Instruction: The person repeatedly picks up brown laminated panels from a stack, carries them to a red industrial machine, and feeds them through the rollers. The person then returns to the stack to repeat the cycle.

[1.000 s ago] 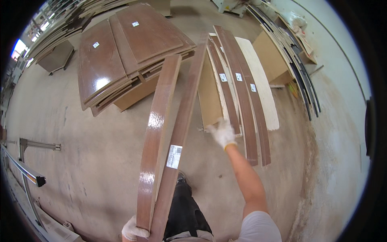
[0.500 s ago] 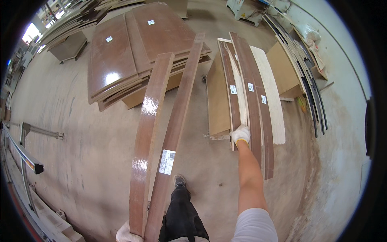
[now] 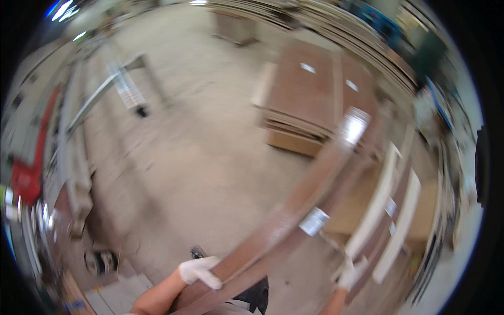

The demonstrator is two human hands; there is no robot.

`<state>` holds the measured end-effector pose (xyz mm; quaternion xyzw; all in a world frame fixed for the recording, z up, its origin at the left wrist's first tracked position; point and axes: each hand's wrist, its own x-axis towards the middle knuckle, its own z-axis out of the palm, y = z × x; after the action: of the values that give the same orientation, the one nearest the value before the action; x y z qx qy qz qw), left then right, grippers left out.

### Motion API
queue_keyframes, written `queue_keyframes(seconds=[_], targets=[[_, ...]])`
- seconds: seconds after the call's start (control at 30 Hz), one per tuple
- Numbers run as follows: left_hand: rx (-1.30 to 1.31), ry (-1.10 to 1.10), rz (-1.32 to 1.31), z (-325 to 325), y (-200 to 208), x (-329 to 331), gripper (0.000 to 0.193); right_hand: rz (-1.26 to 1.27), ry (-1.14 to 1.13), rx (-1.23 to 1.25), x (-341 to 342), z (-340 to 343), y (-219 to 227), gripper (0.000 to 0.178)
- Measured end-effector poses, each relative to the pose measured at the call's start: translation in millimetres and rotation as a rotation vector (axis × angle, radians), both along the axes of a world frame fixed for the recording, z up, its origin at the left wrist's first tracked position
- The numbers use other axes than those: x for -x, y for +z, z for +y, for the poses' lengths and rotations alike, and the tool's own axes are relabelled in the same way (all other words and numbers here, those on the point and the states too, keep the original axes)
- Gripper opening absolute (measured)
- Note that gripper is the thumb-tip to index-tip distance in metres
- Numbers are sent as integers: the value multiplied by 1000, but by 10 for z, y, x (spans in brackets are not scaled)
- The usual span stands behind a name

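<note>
My left hand [image 3: 200, 272], in a white glove, is closed on the near end of two long brown board strips. The upper brown strip [image 3: 283, 215] slants away to the upper right, over a stack of panels. Below it the second strip [image 3: 262, 277] runs alongside, and a white label [image 3: 314, 222] shows there. My right hand [image 3: 350, 273], also gloved, is at the near end of a pale strip [image 3: 374, 202] on the right-hand pile. Motion smears its fingers, so its grip is unclear. A labelled brown strip [image 3: 379, 231] lies beside the pale one.
Beyond the strips stands a stack of large brown panels [image 3: 304, 86]. More boards [image 3: 362, 39] are piled along the back. At left are a metal frame arm [image 3: 123, 86] and a red part [image 3: 26, 181]. Dark strips [image 3: 428, 262] lean near the right wall.
The view has swung left and blurred. My left hand has come further into view with the brown strips, which now slant to the right. My right hand now appears lower, still by the pile.
</note>
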<state>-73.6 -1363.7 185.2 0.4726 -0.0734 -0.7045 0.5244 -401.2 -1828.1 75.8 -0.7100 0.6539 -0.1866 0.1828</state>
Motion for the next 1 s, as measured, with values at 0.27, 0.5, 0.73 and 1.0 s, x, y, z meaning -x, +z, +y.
queue_keyframes(seconds=[0.27,0.5,0.73,1.0], targets=[[360,181,-70,1065,811,184,68,-346,393,284,-849,1031,1658,83],[305,414,-350,3085,1715,433,54,-717,709,-46,-2344,2677,2354,93],[376,709,-474,4629,1967,619,35,-910,1110,-508,-3921,5151,2507,45],[248,783,-512,5759,1387,291,71,-1174,1175,-1121,-5476,7443,1919,51]])
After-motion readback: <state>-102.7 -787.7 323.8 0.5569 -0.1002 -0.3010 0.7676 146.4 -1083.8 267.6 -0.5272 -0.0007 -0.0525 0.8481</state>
